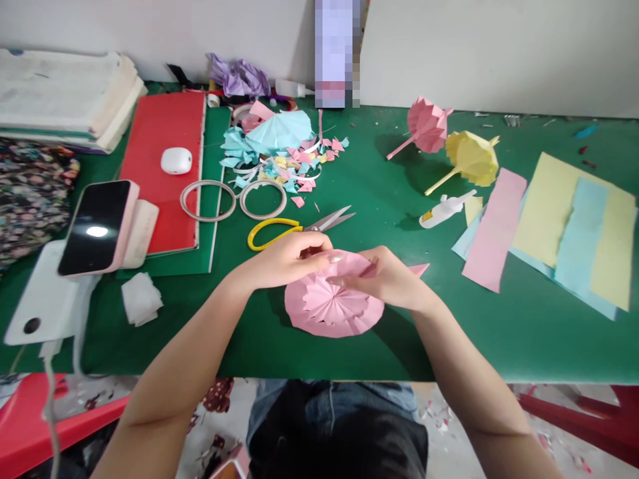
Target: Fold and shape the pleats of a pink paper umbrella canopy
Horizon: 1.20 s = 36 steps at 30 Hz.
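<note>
Between both hands [343,267], pink paper [334,306]

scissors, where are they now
In the head view, the scissors lie slightly left of centre, just beyond the left hand and the pink paper disc.

A round, pleated pink paper disc [335,326] lies nearly flat above the green tabletop [319,362], a smaller zigzag-edged paper rosette [334,305] layered on its face, folds radiating from the middle, its far edge pinched in both hands.
</note>
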### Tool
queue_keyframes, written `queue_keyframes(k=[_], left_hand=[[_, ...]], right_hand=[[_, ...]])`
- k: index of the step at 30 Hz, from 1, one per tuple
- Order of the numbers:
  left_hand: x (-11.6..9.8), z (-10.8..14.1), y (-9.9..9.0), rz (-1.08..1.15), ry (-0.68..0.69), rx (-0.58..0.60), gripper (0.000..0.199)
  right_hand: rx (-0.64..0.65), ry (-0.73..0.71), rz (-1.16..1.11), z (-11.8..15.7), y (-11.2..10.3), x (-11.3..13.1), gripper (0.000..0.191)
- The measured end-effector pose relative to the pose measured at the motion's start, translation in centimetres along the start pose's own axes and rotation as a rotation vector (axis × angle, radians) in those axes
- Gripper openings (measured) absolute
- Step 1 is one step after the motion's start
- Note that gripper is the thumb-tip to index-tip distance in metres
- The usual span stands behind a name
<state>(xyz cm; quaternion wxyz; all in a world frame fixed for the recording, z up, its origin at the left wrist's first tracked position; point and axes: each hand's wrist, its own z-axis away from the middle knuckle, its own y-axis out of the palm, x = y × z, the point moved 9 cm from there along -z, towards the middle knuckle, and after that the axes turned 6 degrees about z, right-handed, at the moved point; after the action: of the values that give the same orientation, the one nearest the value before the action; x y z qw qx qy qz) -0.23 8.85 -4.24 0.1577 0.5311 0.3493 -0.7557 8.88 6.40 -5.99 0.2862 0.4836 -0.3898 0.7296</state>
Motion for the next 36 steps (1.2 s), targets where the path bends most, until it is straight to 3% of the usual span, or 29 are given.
queue_keyframes(k=[10, 15, 21, 36], left_hand=[[0.8, 0.1, 1.2, 0.170, -0.096, 0.128, 0.021], [0.8, 0.0, 1.4, 0.240, -0.143, 0.132, 0.023], [0.9, 0.0, 0.4, 0.147, -0.100, 0.054, 0.023], [1.2, 0.2, 2.1, 0.179, -0.135, 0.243, 0.030]], right_hand=[[0.065, 0.022, -0.026, 0.0, 0.6, -0.4, 0.022], [0.072, 0.030, -0.025, 0.0, 0.6, -0.4, 0.020], [0.046, -0.008, -0.006, 0.2, 0.3, 0.0, 0.026], [0.062, -0.035, -0.037, 0.3, 0.2, 0.2, 0.018]])
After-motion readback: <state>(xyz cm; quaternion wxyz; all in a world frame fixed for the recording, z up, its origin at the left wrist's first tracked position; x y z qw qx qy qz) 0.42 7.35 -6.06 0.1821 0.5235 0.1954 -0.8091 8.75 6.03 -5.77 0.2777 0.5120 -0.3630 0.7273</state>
